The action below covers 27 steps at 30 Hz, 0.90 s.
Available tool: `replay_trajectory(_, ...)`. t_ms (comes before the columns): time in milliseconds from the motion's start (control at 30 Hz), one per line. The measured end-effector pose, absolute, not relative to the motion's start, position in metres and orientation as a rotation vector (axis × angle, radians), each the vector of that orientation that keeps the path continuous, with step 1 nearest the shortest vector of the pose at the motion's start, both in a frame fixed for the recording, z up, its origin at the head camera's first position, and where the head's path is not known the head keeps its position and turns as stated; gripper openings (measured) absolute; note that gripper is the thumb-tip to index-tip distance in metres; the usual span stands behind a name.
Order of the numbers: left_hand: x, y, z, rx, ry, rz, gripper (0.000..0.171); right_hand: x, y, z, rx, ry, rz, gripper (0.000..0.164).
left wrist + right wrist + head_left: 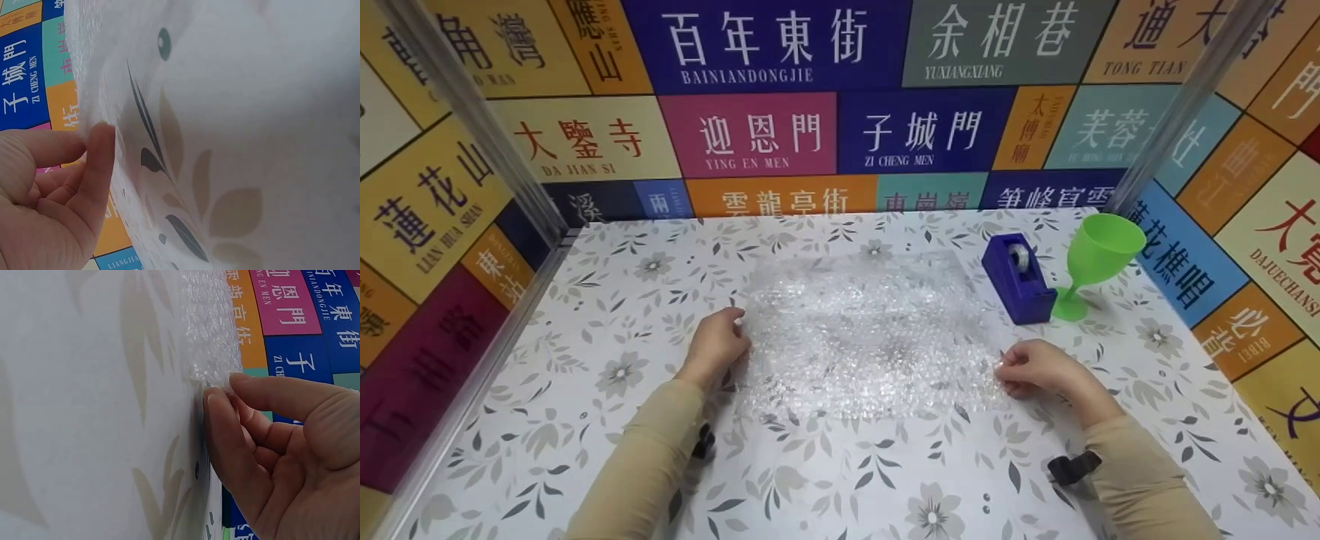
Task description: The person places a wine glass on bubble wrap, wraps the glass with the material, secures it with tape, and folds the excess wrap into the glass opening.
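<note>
A clear sheet of bubble wrap [870,337] lies spread over the flower-patterned table. My left hand [718,341] pinches its left edge between thumb and index finger; the left wrist view shows this hand [62,185] with the fingertips together at the sheet's edge. On the opposite side, my right hand [1039,367] pinches the right edge near the front corner. In the right wrist view the bubble wrap [211,326] runs up to the thumb and index finger of that hand [270,444].
A purple tape dispenser [1016,281] with a roll of tape stands just beyond the sheet's right edge. Beside it is a green plastic goblet [1099,255], upright. Printed panels with street names [765,142] wall in the back and sides of the table [810,480].
</note>
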State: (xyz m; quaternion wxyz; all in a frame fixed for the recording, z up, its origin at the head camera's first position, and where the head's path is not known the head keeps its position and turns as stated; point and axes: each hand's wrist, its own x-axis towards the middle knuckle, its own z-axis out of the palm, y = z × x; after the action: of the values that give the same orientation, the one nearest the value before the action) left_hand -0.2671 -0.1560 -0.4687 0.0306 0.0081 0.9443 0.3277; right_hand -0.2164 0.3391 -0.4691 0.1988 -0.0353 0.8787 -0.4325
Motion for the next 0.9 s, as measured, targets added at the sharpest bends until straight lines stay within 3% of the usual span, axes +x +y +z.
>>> replay_trajectory(200,-0.262,-0.152,-0.463,0.008,2.941,0.861,0.057,-0.215,0.343,-0.464,-0.061,2.453,-1.202,0.022)
replay_trajectory(433,-0.255,-0.143,-0.455,0.292,3.036,0.737,0.055,-0.217,0.350,-0.458,-0.004,2.456,-1.235,0.023)
replay_trajectory(900,-0.234,-0.123,-0.459,0.655,3.075,0.573,0.058,-0.214,0.360,-0.457,-0.346,2.783,-1.065,0.031)
